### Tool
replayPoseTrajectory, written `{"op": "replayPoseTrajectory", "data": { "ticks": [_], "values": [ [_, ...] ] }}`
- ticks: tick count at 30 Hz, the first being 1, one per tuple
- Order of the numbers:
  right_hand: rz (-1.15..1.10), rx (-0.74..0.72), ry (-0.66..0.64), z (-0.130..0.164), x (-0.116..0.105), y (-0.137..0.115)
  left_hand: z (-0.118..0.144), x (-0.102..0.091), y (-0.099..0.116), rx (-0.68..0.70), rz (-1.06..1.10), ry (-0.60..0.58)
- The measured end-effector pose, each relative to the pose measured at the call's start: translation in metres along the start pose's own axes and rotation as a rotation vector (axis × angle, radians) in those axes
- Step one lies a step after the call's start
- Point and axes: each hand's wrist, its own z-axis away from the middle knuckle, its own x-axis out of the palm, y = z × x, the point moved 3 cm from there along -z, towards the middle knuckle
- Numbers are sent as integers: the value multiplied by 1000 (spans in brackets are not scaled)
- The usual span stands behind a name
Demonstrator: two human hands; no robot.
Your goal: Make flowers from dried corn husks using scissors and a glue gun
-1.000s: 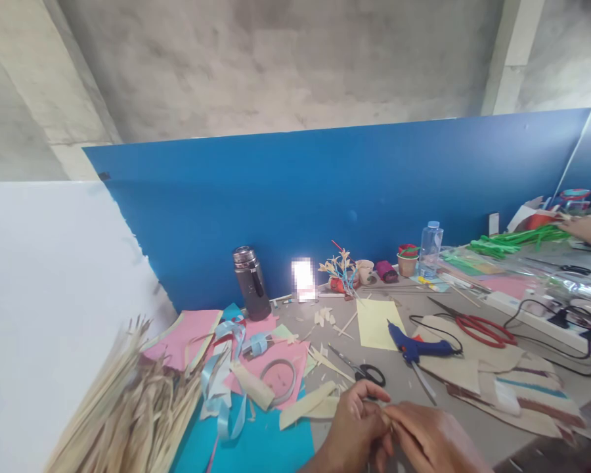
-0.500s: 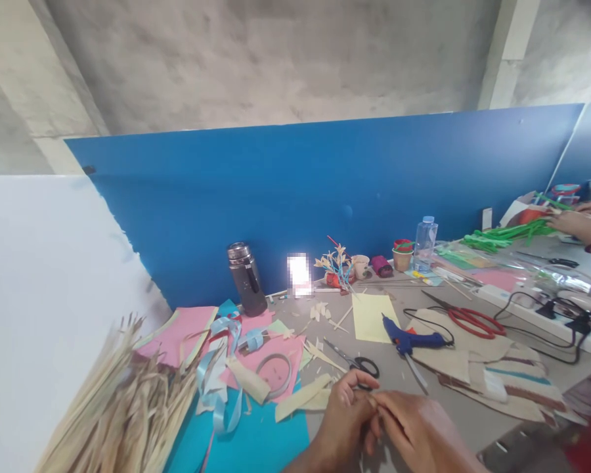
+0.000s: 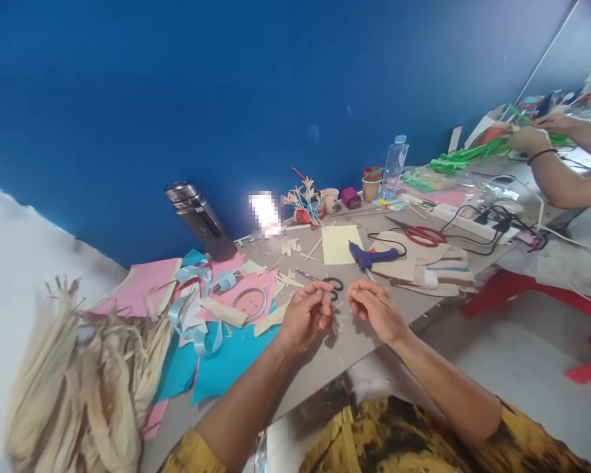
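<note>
Above the near part of the table, my left hand [image 3: 306, 316] is half curled, its thumb against the bent fingers. My right hand [image 3: 378, 311] sits a short gap to its right, thumb and fingertips pinched together. Whatever either hand may hold is too small to make out. Just beyond the left fingers lie black-handled scissors [image 3: 333, 286], partly covered by that hand. A blue glue gun [image 3: 372, 255] rests past the right hand, beside a yellow paper sheet [image 3: 342, 243]. Small cut husk pieces [image 3: 291, 247] are scattered on the table, and a husk strip [image 3: 270, 319] lies left of my hands.
Dried corn husks [image 3: 103, 387] fill the left side near blue paper [image 3: 231, 368]. A dark thermos [image 3: 201, 223] leans in view at the back. Husk flowers [image 3: 305, 194], a clear bottle [image 3: 394, 167], red-handled scissors [image 3: 426, 236] and a power strip [image 3: 473, 223] stand or lie farther right, near another person's hands [image 3: 532, 138].
My hands were together at the fingertips and have moved apart. The view has tilted down, showing both forearms and more of the floor.
</note>
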Motion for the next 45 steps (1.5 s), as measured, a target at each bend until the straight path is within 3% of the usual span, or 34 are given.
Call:
{"op": "replayPoseTrajectory", "data": {
  "ticks": [7,13,16,21,27,32,35,38,42,45],
  "values": [
    [-346,96,-40,1,13,10,0,1,-2,-4,-18,-11],
    [-362,58,-19,-6,11,15,2,0,4,37,-53,28],
    [-255,27,-33,-7,11,10,1,-1,4,40,-19,24],
    [7,-147,-93,-7,15,-3,0,-4,1,29,-26,37],
    [439,-357,4,-7,19,-18,0,-6,-2,31,-50,48],
    [599,-359,18,-10,25,-18,2,-4,-4,-15,-15,54],
    [469,-311,133,-20,13,-15,4,-1,-2,-35,-41,23],
    [162,-178,252,-29,-11,-9,5,4,0,-58,-70,-26],
    [-280,37,70,-22,-21,0,4,3,0,-52,-91,-2],
    [-343,68,-81,-5,-10,4,5,3,0,-12,-116,-20]
  ]
}}
